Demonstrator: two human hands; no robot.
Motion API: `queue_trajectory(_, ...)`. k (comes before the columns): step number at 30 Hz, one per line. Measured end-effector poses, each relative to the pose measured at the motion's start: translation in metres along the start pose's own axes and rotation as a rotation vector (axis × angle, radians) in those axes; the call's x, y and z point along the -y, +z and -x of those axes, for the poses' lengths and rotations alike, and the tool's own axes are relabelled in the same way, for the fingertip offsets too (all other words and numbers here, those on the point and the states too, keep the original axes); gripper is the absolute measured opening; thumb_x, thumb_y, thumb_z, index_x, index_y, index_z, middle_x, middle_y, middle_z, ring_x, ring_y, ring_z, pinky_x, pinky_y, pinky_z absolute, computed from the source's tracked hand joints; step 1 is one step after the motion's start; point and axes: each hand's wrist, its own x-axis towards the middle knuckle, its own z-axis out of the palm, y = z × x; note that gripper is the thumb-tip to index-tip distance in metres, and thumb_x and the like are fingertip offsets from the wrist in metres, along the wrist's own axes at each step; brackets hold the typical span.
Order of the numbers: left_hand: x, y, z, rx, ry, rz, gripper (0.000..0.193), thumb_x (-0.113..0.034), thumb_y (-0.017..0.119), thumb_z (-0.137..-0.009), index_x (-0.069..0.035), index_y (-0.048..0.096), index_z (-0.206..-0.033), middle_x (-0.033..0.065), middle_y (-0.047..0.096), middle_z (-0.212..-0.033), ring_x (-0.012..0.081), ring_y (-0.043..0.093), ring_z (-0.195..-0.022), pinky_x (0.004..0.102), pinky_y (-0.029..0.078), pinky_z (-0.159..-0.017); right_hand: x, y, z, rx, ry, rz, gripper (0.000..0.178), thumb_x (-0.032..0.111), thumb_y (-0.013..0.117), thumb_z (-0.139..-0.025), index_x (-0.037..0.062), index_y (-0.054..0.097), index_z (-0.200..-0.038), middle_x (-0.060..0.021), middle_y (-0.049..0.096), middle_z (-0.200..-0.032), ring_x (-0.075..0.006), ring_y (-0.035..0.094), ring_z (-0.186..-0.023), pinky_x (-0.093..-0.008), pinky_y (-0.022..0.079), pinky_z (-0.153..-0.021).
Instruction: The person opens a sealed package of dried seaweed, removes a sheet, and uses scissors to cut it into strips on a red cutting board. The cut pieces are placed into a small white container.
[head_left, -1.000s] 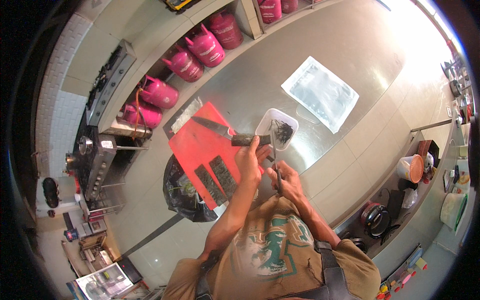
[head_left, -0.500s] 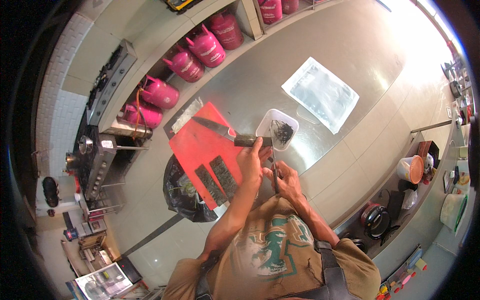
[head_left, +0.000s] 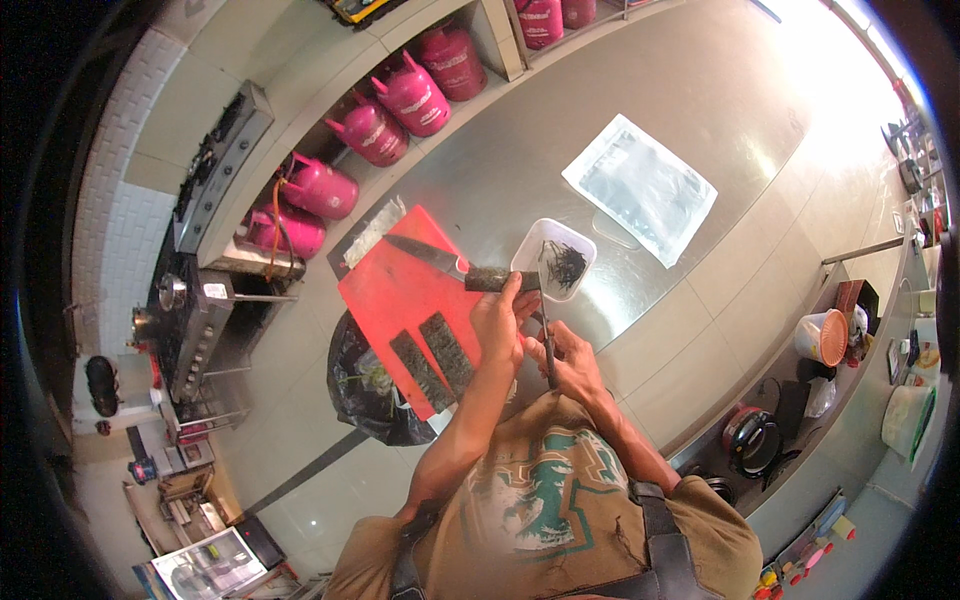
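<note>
My left hand [head_left: 497, 318] is closed on a dark green nori strip [head_left: 488, 279], pinched under the thumb and held level. My right hand [head_left: 572, 365] grips dark-handled scissors [head_left: 547, 345], their blades up at the strip's right end. Just beyond is a white plastic tub [head_left: 528, 238] with thin black nori shreds [head_left: 567, 264] inside. To the left, a red cutting board [head_left: 385, 285] carries two flat nori strips [head_left: 447, 346] side by side. A large knife [head_left: 425, 252] lies across its far part, its handle end near the held strip.
The board and tub rest on a steel table [head_left: 500, 170]. A clear plastic pouch [head_left: 645, 190] lies farther right on it. A black bag [head_left: 350, 390] hangs beside the board. Pink gas cylinders [head_left: 412, 98] line a shelf at the far left; a stove [head_left: 215, 165] stands beyond.
The nori strip and my left hand have shifted very slightly left. The scissor blades sit a little lower at the strip's end, and the shreds in the tub lie slightly differently.
</note>
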Motion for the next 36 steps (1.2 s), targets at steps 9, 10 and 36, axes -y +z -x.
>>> queue_trajectory(9, 0.005, 0.0, 0.0, 0.035, 0.046, -0.02, 0.025, -0.015, 0.078, -0.102, 0.007, 0.071, -0.112, 0.0142, 0.073, -0.109, 0.0233, 0.074, -0.088, 0.0364, 0.066, -0.08, 0.008, 0.0, 0.001, -0.057, -0.029, -0.017, 0.062, 0.061, 0.082, -0.093, 0.0015, 0.067, -0.101, -0.005, 0.062, -0.072, -0.0142, 0.058, -0.066, -0.0338, 0.046, -0.059)
queue_trajectory(10, 0.006, 0.001, 0.0, 0.034, 0.044, -0.04, 0.026, -0.015, 0.078, -0.102, 0.008, 0.07, -0.113, 0.0144, 0.072, -0.109, 0.0234, 0.074, -0.088, 0.0365, 0.066, -0.081, 0.009, 0.001, 0.001, -0.074, -0.025, -0.014, 0.065, 0.062, 0.081, -0.092, -0.0005, 0.068, -0.104, -0.0076, 0.062, -0.072, -0.017, 0.056, -0.067, -0.036, 0.045, -0.061)
queue_trajectory(36, 0.002, 0.0, 0.0, 0.021, 0.008, -0.018, 0.022, -0.014, 0.079, -0.101, 0.004, 0.071, -0.112, 0.0096, 0.072, -0.106, 0.0199, 0.072, -0.086, 0.0335, 0.063, -0.08, 0.024, -0.003, 0.007, -0.057, 0.015, 0.014, 0.068, 0.063, 0.081, -0.092, -0.0033, 0.071, -0.104, -0.0113, 0.064, -0.072, -0.0189, 0.056, -0.067, -0.0398, 0.046, -0.063)
